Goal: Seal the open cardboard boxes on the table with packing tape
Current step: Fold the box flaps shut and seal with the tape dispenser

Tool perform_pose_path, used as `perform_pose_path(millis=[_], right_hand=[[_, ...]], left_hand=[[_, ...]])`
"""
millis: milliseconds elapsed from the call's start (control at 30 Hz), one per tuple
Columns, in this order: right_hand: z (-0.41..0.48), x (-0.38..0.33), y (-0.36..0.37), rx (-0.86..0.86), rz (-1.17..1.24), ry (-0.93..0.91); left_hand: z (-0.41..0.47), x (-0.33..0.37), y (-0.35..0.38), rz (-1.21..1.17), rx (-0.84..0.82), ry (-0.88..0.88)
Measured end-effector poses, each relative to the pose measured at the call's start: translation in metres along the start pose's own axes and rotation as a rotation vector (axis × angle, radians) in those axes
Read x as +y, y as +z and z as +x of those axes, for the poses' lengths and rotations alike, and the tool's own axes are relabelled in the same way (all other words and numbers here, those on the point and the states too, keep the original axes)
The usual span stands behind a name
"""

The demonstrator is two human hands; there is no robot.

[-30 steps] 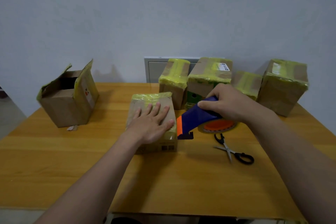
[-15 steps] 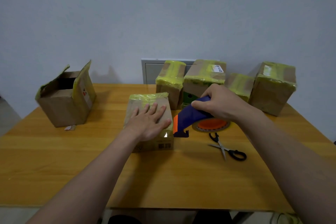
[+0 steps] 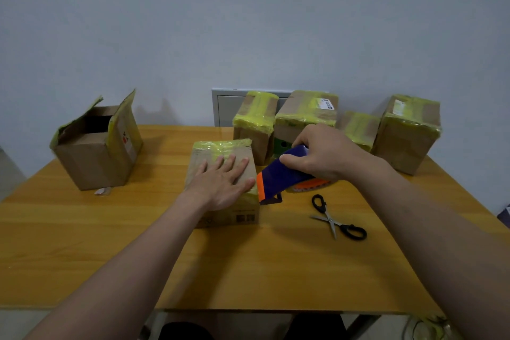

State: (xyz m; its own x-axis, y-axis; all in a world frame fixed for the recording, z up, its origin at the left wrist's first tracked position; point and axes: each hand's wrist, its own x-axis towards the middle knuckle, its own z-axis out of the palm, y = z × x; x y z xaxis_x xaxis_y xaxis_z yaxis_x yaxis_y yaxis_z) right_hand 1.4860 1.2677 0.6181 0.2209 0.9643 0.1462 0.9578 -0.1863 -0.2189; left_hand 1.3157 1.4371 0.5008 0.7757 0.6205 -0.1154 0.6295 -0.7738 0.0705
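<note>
Barely shifted in a second, the left hand [image 3: 220, 185] stays flat, fingers spread, on the taped box [image 3: 234, 218] mid-table, while the right hand [image 3: 320, 154] grips the tape dispenser [image 3: 278, 176], its nose apparently touching the box's right edge. The cardboard looks light and stiff, best steadied from the top. Right of that box, scissors [image 3: 335, 219] lie on the wooden table [image 3: 248, 270]; the open box [image 3: 93, 157] waits far left, four sealed boxes [image 3: 306, 116] stand behind, against a pale wall [image 3: 248, 22].

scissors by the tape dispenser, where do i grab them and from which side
Take the scissors by the nearer black handle loop, coming down from above on the right. They lie flat and splayed open on the table, bare blade tips pointing left and toward the person, so the loops are the blunt end.
</note>
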Motion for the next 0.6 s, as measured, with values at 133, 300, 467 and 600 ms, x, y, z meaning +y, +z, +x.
perform_pose_path(millis=[133, 300, 467, 600], right_hand=[[-0.011, 0.014, -0.002, -0.044, 0.196, 0.034], [-0.040, 0.071, -0.022, -0.055, 0.057, 0.137], [-0.054, 0.088, -0.024, 0.106, 0.321, 0.105], [-0.039, 0.059, -0.001, 0.154, 0.466, 0.073]], left_hand=[[0.001, -0.002, 0.001, -0.003, 0.007, 0.000], [0.000, -0.002, 0.001, -0.025, -0.010, -0.005], [-0.002, -0.001, -0.002, -0.033, -0.016, -0.007], [-0.009, 0.002, -0.005, -0.047, -0.002, 0.001]])
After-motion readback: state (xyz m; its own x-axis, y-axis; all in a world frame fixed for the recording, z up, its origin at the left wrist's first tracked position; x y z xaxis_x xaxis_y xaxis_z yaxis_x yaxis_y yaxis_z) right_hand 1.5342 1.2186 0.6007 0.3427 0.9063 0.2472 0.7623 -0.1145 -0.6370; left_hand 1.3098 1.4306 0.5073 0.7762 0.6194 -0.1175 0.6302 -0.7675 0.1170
